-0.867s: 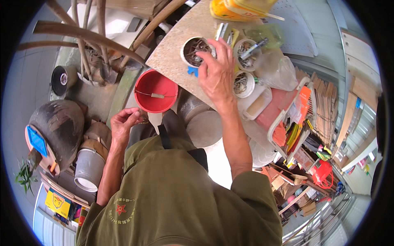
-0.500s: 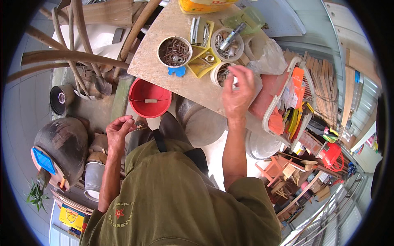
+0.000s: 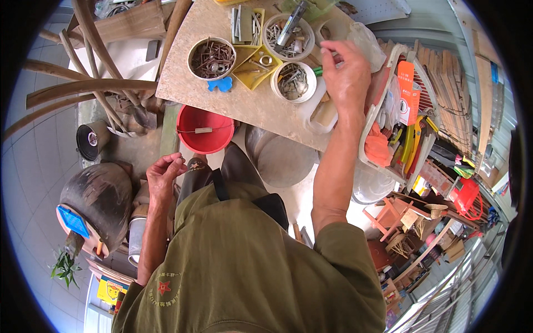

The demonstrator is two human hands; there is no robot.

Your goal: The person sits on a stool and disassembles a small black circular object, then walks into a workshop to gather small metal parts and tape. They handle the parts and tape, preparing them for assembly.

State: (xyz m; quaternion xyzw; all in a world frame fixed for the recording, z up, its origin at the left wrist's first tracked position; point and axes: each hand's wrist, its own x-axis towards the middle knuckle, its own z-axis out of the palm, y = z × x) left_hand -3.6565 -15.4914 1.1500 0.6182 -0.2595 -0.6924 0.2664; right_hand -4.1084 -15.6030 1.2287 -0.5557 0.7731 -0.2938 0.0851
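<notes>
My left hand (image 3: 165,172) is held over my lap, left of the red bucket (image 3: 195,142). Thumb and fingertips pinch together; a small thing between them is too small to name. Above the right part of the tabletop is my right hand (image 3: 348,75), its fingers bent but apart, with nothing visible in them. Closest to it are a white tub (image 3: 293,82) of small metal hardware and a clear plastic container (image 3: 321,117). A round tub (image 3: 288,47) of hardware with a marker (image 3: 292,23) across it stands farther back. Rusty nails (image 3: 213,58) fill another tub.
A yellow divided tray (image 3: 252,77) and a blue flower-shaped piece (image 3: 220,85) lie on the table (image 3: 183,77). Long wooden handles (image 3: 83,89) lean at the left, above a large dark jar (image 3: 97,194). On the right, a crate (image 3: 388,77) holds tools and bags.
My right hand has shifted right and away from me, off the white tub, which now shows in full. The view has also moved, while my left hand keeps its pinch.
</notes>
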